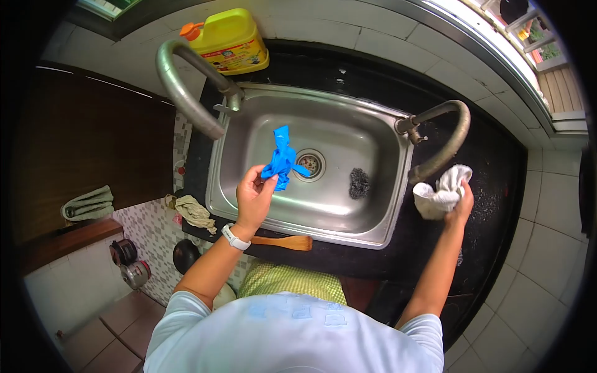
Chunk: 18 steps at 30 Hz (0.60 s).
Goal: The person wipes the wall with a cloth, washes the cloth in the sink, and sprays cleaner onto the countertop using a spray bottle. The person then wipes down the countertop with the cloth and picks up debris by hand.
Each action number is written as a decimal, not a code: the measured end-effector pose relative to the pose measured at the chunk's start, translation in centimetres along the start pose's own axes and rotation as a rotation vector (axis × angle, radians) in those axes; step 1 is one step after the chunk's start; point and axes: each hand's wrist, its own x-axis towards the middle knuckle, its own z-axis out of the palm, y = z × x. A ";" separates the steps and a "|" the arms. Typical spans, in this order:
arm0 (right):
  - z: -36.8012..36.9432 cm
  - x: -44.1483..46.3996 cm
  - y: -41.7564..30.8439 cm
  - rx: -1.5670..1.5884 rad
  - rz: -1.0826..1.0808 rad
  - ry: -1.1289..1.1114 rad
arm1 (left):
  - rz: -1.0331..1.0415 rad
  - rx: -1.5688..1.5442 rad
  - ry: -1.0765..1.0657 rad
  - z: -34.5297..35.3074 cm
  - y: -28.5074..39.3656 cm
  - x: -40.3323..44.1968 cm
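Observation:
Over the left half of the steel sink [367,137], my left hand [255,202] pinches a crumpled blue glove [282,158] between thumb and fingers. The glove hangs partly in front of the drain [313,163]. My right hand [461,208] grips a bunched white cloth [439,196] above the black counter, just right of the sink and below the right faucet [460,127]. Some fingers of that hand are hidden by the cloth. A dark steel-wool scrubber [359,183] lies in the basin's right part.
A larger faucet [186,93] arches over the sink's left edge. Behind it stands a yellow jug [233,43] with an orange cap. A wooden spatula [289,243] rests along the front counter edge, and a beige rag [194,212] lies at the left corner.

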 end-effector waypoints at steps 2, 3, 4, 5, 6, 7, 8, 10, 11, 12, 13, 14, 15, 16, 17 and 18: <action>0.7 -4.8 -0.5 -0.149 0.150 -0.032 | -0.011 -0.007 -0.003 -1.5 0.1 0.3; 1.3 -6.2 0.2 -0.331 0.064 -0.084 | -0.013 -0.027 -0.012 -1.9 0.2 0.5; 2.8 -7.9 0.8 -0.512 -0.024 -0.135 | -0.014 -0.047 -0.021 -2.3 0.2 0.6; 4.7 -9.6 1.4 -0.653 -0.106 -0.205 | -0.017 -0.061 -0.019 -2.7 0.1 0.8; 7.6 -11.9 1.9 -0.790 -0.187 -0.272 | -0.019 -0.067 -0.020 -3.1 0.1 0.9; 10.3 -13.2 2.8 -0.862 -0.295 -0.299 | -0.011 -0.082 -0.030 -3.4 0.3 0.9; 13.3 -14.3 3.6 -0.933 -0.403 -0.325 | -0.004 -0.097 -0.039 -3.6 0.5 0.9; 20.1 -16.0 4.7 -0.866 -0.640 -0.394 | 0.019 -0.081 -0.057 -4.3 0.6 0.8; 23.4 -15.9 5.8 -0.854 -0.770 -0.369 | 0.016 -0.037 -0.064 -4.7 0.7 0.6; 26.7 -15.4 6.7 -0.836 -0.902 -0.336 | 0.016 0.009 -0.076 -5.1 0.8 0.5; 29.9 -15.0 7.5 -0.851 -1.000 -0.305 | 0.022 -0.035 -0.088 -5.4 0.8 0.5; 33.5 -15.8 7.5 -0.933 -0.962 -0.279 | 0.026 -0.013 -0.092 -5.8 0.5 0.5; 36.5 -15.3 8.6 -0.929 -1.058 -0.268 | 0.021 0.000 -0.092 -6.3 0.3 0.4; 39.2 -14.7 9.7 -0.922 -1.059 -0.307 | 0.018 0.012 -0.091 -6.5 0.2 0.5; 41.7 -13.4 11.7 -0.909 -1.174 -0.304 | 0.019 0.017 -0.107 -6.6 0.4 0.4; 44.1 -11.7 14.1 -1.011 -1.323 -0.281 | 0.003 -0.003 -0.099 -6.6 1.0 0.5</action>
